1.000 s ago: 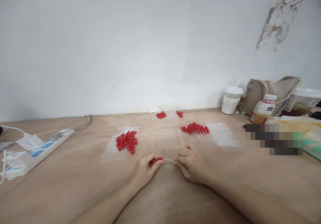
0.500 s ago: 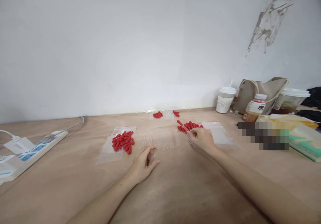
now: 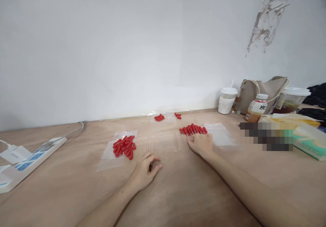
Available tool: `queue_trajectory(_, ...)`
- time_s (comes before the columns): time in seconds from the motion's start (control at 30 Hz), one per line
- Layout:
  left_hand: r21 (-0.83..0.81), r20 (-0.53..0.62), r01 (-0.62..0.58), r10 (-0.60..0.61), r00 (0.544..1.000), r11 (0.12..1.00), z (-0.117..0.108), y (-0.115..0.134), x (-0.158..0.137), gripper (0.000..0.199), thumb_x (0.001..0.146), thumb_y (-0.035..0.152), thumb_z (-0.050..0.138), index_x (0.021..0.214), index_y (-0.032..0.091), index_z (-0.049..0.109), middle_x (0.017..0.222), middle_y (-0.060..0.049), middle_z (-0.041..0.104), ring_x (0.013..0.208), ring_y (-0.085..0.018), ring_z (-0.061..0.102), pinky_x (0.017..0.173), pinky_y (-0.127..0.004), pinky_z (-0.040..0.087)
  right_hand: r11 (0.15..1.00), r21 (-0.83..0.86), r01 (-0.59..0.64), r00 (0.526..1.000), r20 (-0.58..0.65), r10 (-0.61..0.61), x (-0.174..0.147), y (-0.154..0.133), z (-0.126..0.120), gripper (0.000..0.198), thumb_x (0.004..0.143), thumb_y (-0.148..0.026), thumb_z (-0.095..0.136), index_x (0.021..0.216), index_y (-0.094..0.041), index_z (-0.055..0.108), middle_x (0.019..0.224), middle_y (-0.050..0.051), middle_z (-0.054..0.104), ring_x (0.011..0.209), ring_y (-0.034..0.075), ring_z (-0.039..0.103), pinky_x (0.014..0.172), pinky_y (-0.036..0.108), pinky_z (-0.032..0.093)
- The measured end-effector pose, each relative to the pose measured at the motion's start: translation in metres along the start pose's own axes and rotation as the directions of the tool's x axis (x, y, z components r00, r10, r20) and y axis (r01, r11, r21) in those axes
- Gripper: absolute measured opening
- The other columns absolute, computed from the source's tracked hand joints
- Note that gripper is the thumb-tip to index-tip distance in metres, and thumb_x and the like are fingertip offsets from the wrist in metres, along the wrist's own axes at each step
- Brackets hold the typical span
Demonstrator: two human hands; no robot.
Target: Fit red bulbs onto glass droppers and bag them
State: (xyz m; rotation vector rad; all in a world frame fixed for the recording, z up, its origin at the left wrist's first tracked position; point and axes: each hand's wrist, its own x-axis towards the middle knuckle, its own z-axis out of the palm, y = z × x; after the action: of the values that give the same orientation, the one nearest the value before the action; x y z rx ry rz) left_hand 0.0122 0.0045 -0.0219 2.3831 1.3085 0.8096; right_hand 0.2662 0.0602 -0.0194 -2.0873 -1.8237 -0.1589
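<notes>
My right hand [image 3: 201,145] lies low over a row of droppers [image 3: 193,128], thin clear tubes with red rubber bulbs. Its fingers are spread across the tubes just below the bulbs; part of the fingertips is hidden. My left hand [image 3: 146,169] rests on the table with loosely curled fingers and the thumb apart, holding nothing. Just beyond it, loose clear glass tubes [image 3: 165,144] lie side by side. To its left, a pile of red rubber bulbs [image 3: 124,145] sits on clear zip bags [image 3: 108,161].
Another zip bag [image 3: 221,135] lies right of the droppers. Smaller red bulbs [image 3: 159,117] lie near the wall. A power strip [image 3: 38,162] stands at left. At right are a lidded cup [image 3: 227,101], a bottle [image 3: 257,109], a bag [image 3: 244,96] and another cup [image 3: 291,99].
My right hand has lowered from holding a dropper above the row to lying over the tubes; that dropper is no longer distinct from the row. My left hand has barely moved.
</notes>
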Motion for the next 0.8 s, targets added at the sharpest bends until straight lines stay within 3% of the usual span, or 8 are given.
queue_trajectory(0.17, 0.005, -0.003, -0.008, 0.008, 1.000, 1.000, 0.000, 0.002, 0.000, 0.017, 0.080, 0.031, 0.049, 0.087, 0.019, 0.058, 0.078, -0.002, 0.051, 0.065, -0.014, 0.049, 0.061, -0.025, 0.040, 0.994, 0.073, 0.078, 0.996, -0.053, -0.074, 0.002, -0.011, -0.005, 0.029, 0.078, -0.036, 0.039, 0.066, -0.018, 0.058, 0.071, 0.006, 0.065, 0.071, 0.020, 0.057, 0.076, 0.038, 0.025)
queue_trajectory(0.27, 0.006, 0.000, -0.012, 0.012, 1.000, 1.000, -0.001, 0.003, 0.000, 0.017, 0.080, 0.032, 0.049, 0.087, 0.018, 0.058, 0.079, -0.003, 0.053, 0.066, -0.014, 0.049, 0.061, -0.026, 0.040, 0.996, 0.065, 0.059, 0.997, 0.042, -0.061, 0.008, -0.028, -0.006, 0.021, 0.076, -0.029, 0.042, 0.082, -0.017, 0.059, 0.079, 0.009, 0.065, 0.079, 0.022, 0.058, 0.075, 0.036, 0.026)
queue_trajectory(0.37, 0.019, 0.006, -0.018, 0.018, 1.000, 1.000, -0.002, 0.004, -0.001, 0.017, 0.080, 0.030, 0.049, 0.087, 0.018, 0.058, 0.079, -0.003, 0.053, 0.065, -0.014, 0.049, 0.061, -0.025, 0.040, 0.999, 0.047, -0.003, 0.989, 0.148, -0.004, 0.017, -0.043, -0.004, 0.027, 0.070, -0.022, 0.048, 0.095, -0.012, 0.057, 0.087, 0.014, 0.064, 0.084, 0.025, 0.058, 0.073, 0.036, 0.029)
queue_trajectory(0.6, 0.038, 0.002, -0.018, 0.018, 1.000, 0.999, -0.001, 0.004, -0.001, 0.015, 0.080, 0.029, 0.049, 0.088, 0.019, 0.057, 0.080, -0.002, 0.053, 0.067, -0.014, 0.051, 0.061, -0.025, 0.041, 0.992, 0.076, -0.103, 0.951, 0.300, 0.076, 0.037, -0.053, -0.002, 0.030, 0.060, -0.014, 0.057, 0.090, -0.014, 0.061, 0.090, 0.014, 0.064, 0.086, 0.026, 0.058, 0.070, 0.035, 0.035)
queue_trajectory(0.73, 0.274, -0.141, 0.054, -0.016, 0.990, 0.960, -0.026, -0.010, 0.004, 0.012, 0.079, 0.026, 0.049, 0.075, 0.018, 0.056, 0.079, -0.004, 0.055, 0.076, -0.018, 0.053, 0.068, -0.029, 0.041, 0.987, 0.112, -0.111, 0.947, 0.313, 0.071, 0.037, -0.050, -0.012, 0.029, 0.062, -0.016, 0.056, 0.091, -0.015, 0.060, 0.092, 0.013, 0.063, 0.084, 0.025, 0.058, 0.064, 0.031, 0.037)
queue_trajectory(0.8, 0.473, -0.203, 0.171, -0.082, 0.976, 0.864, -0.044, -0.020, 0.007, 0.011, 0.077, 0.025, 0.051, 0.070, 0.017, 0.055, 0.076, -0.006, 0.056, 0.079, -0.022, 0.054, 0.069, -0.032, 0.040, 0.985, 0.143, -0.093, 0.959, 0.278, 0.050, 0.030, -0.045, -0.018, 0.026, 0.070, -0.020, 0.051, 0.094, -0.014, 0.058, 0.092, 0.013, 0.062, 0.083, 0.023, 0.058, 0.063, 0.029, 0.036)
